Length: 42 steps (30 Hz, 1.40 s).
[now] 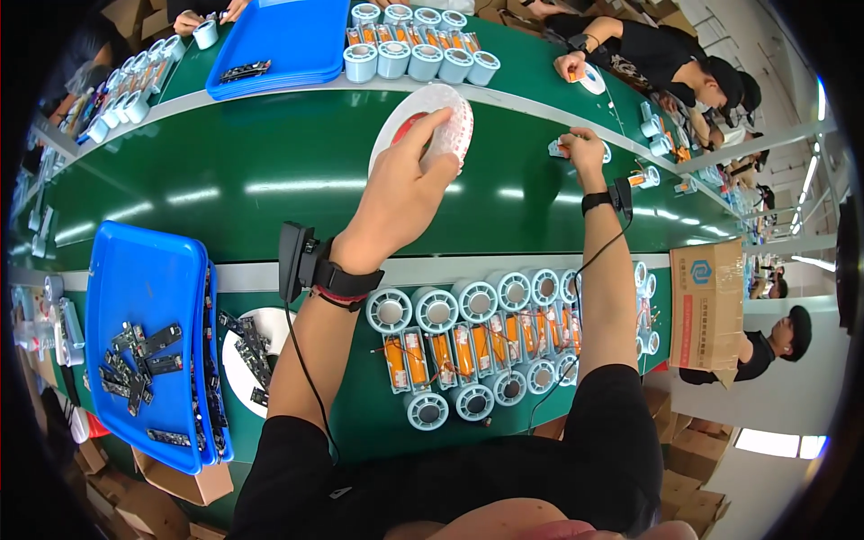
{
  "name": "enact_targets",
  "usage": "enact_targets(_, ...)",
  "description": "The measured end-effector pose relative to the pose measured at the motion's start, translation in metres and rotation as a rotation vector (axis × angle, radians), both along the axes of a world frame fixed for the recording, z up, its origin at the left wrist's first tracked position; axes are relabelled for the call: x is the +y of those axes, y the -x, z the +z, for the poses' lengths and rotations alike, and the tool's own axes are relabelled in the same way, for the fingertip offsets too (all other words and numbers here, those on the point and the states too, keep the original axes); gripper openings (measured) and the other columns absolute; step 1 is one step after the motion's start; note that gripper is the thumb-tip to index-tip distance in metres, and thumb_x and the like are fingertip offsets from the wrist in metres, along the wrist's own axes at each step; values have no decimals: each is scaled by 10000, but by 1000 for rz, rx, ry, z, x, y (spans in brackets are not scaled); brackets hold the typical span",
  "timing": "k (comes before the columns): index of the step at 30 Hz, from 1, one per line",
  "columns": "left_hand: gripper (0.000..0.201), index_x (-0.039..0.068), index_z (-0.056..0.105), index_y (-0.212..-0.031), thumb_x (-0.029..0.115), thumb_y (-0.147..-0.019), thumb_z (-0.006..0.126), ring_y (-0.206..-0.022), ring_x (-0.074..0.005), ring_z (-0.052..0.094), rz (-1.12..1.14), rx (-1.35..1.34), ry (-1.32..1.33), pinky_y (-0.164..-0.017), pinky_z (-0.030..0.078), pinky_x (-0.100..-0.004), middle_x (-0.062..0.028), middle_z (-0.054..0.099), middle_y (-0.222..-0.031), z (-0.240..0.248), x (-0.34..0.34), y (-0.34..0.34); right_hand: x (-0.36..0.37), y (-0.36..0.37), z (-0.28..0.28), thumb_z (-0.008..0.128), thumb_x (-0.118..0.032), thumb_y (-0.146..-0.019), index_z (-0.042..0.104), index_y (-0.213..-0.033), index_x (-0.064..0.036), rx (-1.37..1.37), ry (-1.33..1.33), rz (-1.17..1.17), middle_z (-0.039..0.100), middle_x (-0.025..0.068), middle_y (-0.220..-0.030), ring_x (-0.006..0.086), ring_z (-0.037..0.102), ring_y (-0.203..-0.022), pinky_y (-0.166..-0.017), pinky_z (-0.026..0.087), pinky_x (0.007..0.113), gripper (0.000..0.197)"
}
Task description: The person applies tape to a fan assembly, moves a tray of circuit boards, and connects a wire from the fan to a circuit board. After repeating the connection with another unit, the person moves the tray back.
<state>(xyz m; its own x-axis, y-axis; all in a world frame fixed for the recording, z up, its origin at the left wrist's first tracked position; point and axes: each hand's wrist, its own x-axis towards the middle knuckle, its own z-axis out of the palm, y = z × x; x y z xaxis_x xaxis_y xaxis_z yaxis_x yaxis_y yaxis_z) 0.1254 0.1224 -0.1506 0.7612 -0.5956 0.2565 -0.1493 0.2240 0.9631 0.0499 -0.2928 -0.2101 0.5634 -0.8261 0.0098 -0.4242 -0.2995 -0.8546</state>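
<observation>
My left hand (405, 184) is closed on the edge of a flat white roll (458, 117), which looks like tape or labels and has a red core. It hangs over the green work surface, tilted. Further right, my right hand (587, 153) has its fingers wrapped round a light blue plastic unit (557, 149) with a bit of orange showing; most of that unit is hidden by the fingers. Just beyond it to the right lies another light blue unit (645, 177) with an orange battery. Both wrists wear dark bands with small cabled devices.
Rows of light blue units with orange batteries (436, 311) stand in front of me. Left of them are a white plate (238, 378) and stacked blue trays (148, 270) with circuit boards. A cardboard box (706, 310) stands right. Across the bench, another blue tray (279, 40) and co-workers' hands (569, 66) appear.
</observation>
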Motion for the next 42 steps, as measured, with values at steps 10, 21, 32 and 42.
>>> enact_targets(10,539,-33,492,-1444,160,-946,559,-789,-177,594,2,-1,-53,-753,506,-331,-174,665,-1026,4,7,0,19,-4,0,793,-142,-791,664,-1139,24,237,235,35,737,120,-793,188,663,-595,-549,515,320,406)
enact_targets(21,556,-47,506,-1412,185,-914,587,-799,-261,667,-5,-16,-32,-776,519,-375,-251,686,-1049,6,7,1,5,5,12,733,-274,-832,749,-1050,-105,605,565,-157,754,173,-987,367,729,-923,-857,575,425,276)
enact_targets(32,539,-27,521,-1382,218,-911,612,-869,-345,682,-45,-19,-52,-813,525,-408,-273,681,-1072,7,5,3,70,24,-1,611,-141,-898,756,-1014,-123,274,945,297,691,131,-1071,387,697,-926,-805,574,487,186)
enact_targets(42,544,-46,521,-1373,216,-905,610,-929,-380,677,-18,-78,-57,-858,517,-427,-281,679,-1099,4,2,5,94,27,-7,605,-144,-918,718,-1016,-117,334,1028,387,671,104,-1022,372,694,-849,-711,585,466,152)
